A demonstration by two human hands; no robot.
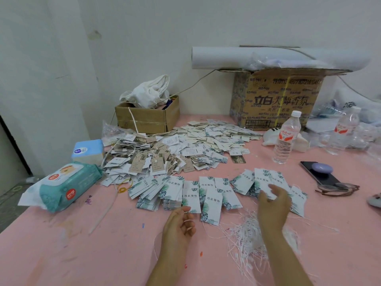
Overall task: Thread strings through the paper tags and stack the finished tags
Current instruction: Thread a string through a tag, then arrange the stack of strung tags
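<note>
Right now I see both hands low over the pink surface [86,254], in front of a fanned row of leaf-print tags [192,195] lying flat and overlapping from left to right. My left hand [181,221] sits at the near edge of that row with its fingers curled; a white string [187,221] crosses those fingers and the thumb tip sits at the bottom edge of one tag. My right hand [272,203] reaches onto the right-hand cluster of tags [266,178], fingers bent over a card there. I cannot tell whether it has actually pinched the card or only touches it.

Just under the right forearm lies a loose tangle of white strings [247,242], spreading towards me. Behind the row, towards the left, is a heap of strung tags [148,162], cords showing among them, and further back and to the right a wider scatter of loose tags [218,135].

On the left edge sit a pack of wet wipes [68,186] and a blue tissue pack [88,148]. A small cardboard box [144,120] with cloth in it stands against the wall, and a large printed carton [278,96] carries a roll of white paper [257,57]. A water bottle [286,137] stands upright before the carton. A phone [318,173] and glasses [338,189] lie to the right.
</note>
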